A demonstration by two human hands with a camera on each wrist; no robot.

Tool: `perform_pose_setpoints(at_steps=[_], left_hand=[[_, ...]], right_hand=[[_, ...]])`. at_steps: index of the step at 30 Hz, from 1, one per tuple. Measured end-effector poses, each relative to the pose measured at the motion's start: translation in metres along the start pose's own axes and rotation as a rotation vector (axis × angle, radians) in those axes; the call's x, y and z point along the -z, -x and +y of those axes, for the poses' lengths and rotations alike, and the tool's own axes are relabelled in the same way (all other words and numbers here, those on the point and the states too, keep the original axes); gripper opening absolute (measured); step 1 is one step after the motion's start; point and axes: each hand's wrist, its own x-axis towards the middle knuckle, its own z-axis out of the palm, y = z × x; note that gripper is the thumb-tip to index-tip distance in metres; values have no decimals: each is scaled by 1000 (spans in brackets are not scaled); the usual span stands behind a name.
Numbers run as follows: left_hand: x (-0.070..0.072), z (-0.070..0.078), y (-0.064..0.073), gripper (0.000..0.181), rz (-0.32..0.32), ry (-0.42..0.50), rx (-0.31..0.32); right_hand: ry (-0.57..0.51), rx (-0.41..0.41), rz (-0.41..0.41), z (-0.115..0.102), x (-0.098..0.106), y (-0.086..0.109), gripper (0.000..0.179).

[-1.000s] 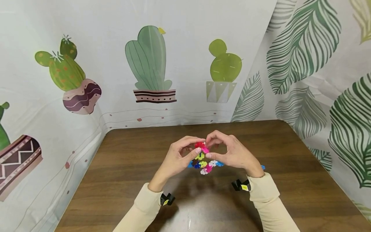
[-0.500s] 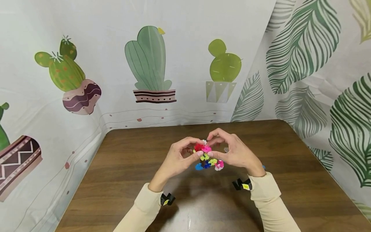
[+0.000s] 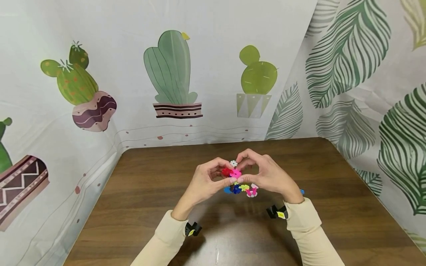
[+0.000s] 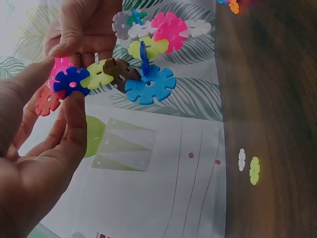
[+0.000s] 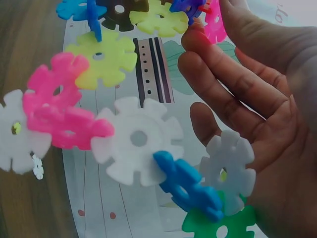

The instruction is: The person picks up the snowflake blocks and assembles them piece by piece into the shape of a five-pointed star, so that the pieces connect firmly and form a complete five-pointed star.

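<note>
Four cacti (image 3: 172, 70): printed on the pale backdrop (image 3: 216, 22), ranging from 9 to past 12 o'clock of the chain (image 3: 236, 189).
Left sleeve (image 3: 166, 234): cream, at 8 o'clock of the chain, with a black mount (image 3: 193, 229) at the wrist.
Left hand (image 3: 202, 184): thumb and fingers curled, pinching the chain by its red and pink end.
Chain: linked flower-shaped flakes, held in the air between both hands; in the head view the red flake (image 3: 227, 172) sits at 9 o'clock of the pink flake (image 3: 235, 174); in the right wrist view a green flake (image 5: 223, 225) hangs toward 6 o'clock.
Loose flakes: a white flake (image 4: 241, 159) on the wooden table (image 3: 133, 207), a yellow flake (image 4: 254, 171) just beside it at 4 o'clock.
Right hand (image 3: 271, 177): thumb and fingers bent, pinching the pink flake.
Blue flake (image 3: 302, 191): partly hidden by the right wrist, 3 o'clock of the chain.
Right sleeve (image 3: 307, 225): cream, at 4 o'clock.
Leaves (image 3: 349, 55): green, printed, from 1 to 3 o'clock.
</note>
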Motion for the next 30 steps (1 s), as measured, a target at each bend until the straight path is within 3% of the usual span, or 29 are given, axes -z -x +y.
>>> perform_pose_setpoints(at_steps=[10, 17, 21, 26, 30], left_hand=[[4, -1, 0, 26, 19, -43, -32], [31, 0, 2, 27, 28, -8, -21], [47, 2, 3, 28, 18, -7, -1], [58, 4, 5, 27, -16, -17, 22], [59, 4, 5, 26, -63, -22, 13]], right_hand=[[18, 11, 8, 0, 1, 1, 48], [35, -16, 118, 7, 7, 3, 37], [3, -80, 159, 18, 6, 2, 26], [35, -185, 98, 44, -6, 0, 25], [134, -204, 1, 72, -23, 2, 33]])
